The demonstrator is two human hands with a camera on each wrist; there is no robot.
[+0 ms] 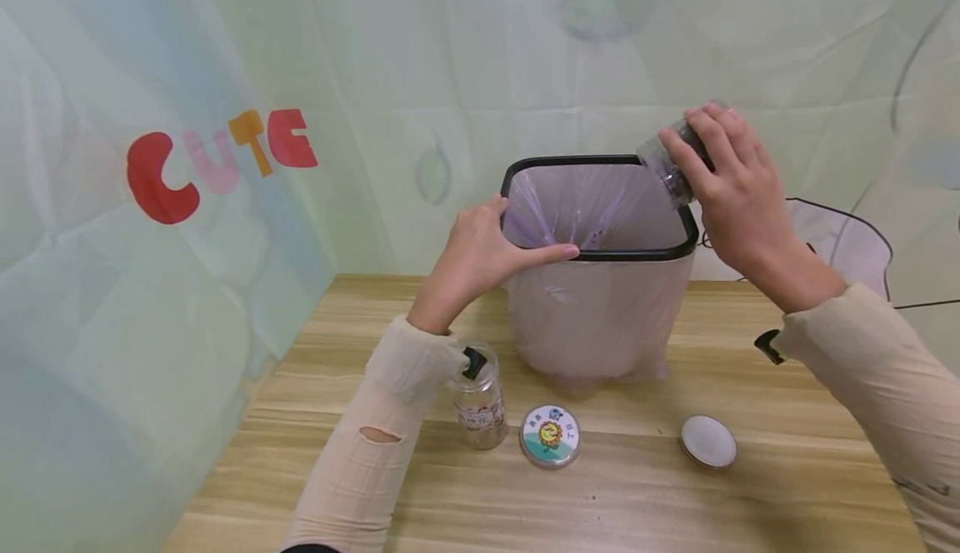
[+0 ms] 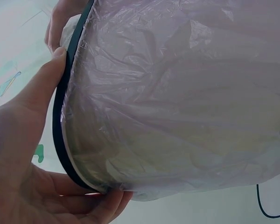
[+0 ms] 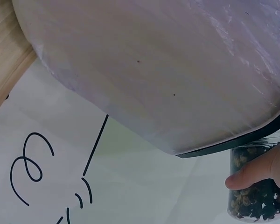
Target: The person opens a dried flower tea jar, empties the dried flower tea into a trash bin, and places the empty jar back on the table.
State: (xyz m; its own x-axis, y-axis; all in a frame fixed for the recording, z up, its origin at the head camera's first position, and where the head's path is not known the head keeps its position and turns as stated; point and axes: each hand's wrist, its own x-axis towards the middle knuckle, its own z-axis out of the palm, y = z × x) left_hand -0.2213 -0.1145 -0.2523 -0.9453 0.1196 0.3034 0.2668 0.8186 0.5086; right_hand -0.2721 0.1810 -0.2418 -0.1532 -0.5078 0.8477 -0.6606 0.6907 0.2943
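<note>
A trash bin [image 1: 592, 311] with a black rim and a thin plastic liner stands on the table. My left hand [image 1: 480, 245] grips its rim at the near left corner, thumb along the front edge and fingers round the left side. Above the far right part of the rim, my right hand [image 1: 738, 178] holds a clear jar [image 1: 662, 163], tilted with its mouth end toward the bin. Dark dried pieces fill much of that jar [image 3: 245, 205] in the right wrist view. Inside the bin, the purplish liner [image 1: 555, 203] hangs in folds; the bottom is hidden.
Below my left wrist stands another clear jar [image 1: 480, 415] with printed decoration and no lid. A round lid with a sunflower picture [image 1: 551, 436] lies beside it, and a plain whitish lid [image 1: 708, 441] farther right. A pale curtain [image 1: 420, 53] hangs behind the wooden table [image 1: 630, 503].
</note>
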